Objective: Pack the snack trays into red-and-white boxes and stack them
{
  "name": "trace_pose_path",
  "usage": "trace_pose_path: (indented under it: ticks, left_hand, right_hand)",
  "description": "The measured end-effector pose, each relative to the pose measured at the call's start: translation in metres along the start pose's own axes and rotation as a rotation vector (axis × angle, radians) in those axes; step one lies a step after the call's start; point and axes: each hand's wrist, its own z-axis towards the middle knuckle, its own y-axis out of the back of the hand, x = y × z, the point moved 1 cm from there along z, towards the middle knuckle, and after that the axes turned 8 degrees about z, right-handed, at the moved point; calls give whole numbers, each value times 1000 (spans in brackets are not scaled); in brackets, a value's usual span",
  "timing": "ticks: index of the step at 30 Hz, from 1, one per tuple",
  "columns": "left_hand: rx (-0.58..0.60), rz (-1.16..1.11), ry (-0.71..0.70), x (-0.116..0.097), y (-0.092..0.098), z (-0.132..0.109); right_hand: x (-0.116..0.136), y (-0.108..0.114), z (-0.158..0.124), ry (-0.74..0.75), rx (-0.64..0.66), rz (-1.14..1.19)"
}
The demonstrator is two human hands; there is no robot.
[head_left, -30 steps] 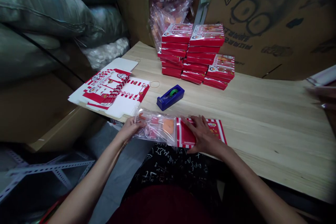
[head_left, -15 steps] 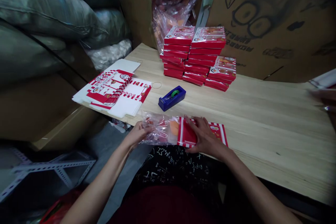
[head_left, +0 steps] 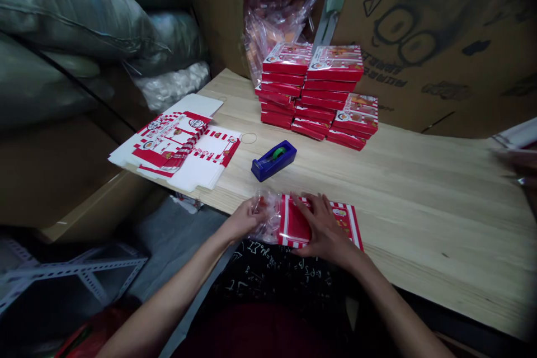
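A flat red-and-white printed cardboard box (head_left: 346, 218) lies at the table's front edge. My right hand (head_left: 325, 229) spans its top, thumb at the near side and fingers over the far side, holding it down. Out of the box's left end sticks a clear plastic bag (head_left: 271, 224); whatever is inside the bag is mostly hidden. My left hand (head_left: 247, 221) is closed on the bag's outer end, close to the box opening. A blue tape dispenser (head_left: 274, 161) with a green core stands just beyond my hands.
Stacked red boxes (head_left: 319, 89) stand at the back. Flat printed box blanks (head_left: 180, 148) lie at the left, near a rubber band (head_left: 249, 138). Behind is a carton (head_left: 218, 17) of bagged items. Another person's hand (head_left: 520, 162) shows, blurred, at the right edge.
My left hand has moved right, toward the box, and less of the bag shows outside it. The orange item seen in the bag before is now out of sight. My right hand stays on the box.
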Motion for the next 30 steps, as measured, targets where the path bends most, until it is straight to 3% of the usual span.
trace_pose_path:
  ticks: [5, 8, 14, 19, 22, 24, 26, 30]
  left_hand:
    - [-280, 151, -160, -23, 15, -20]
    - [-338, 214, -223, -36, 15, -32]
    - [-340, 488, -393, -63, -35, -51]
    - [-197, 488, -564, -90, -64, -75]
    - [-368, 441, -670, -89, -73, -89]
    - [-370, 329, -580, -78, -77, -93]
    - [-239, 189, -411, -63, -77, -94]
    - [-27, 126, -241, -37, -69, -95]
  right_hand:
    - [4, 8, -4, -39, -100, -19]
    - [18, 11, -5, -35, -180, -33]
    - [52, 11, -10, -26, -361, 54]
    - [70, 19, -22, -125, -542, 190]
    - [88, 24, -30, -253, -715, 231]
    - [102, 24, -40, -341, -816, 234]
    - [114, 20, -56, -408, -851, 284]
    - [115, 3, -98, -507, -772, 730]
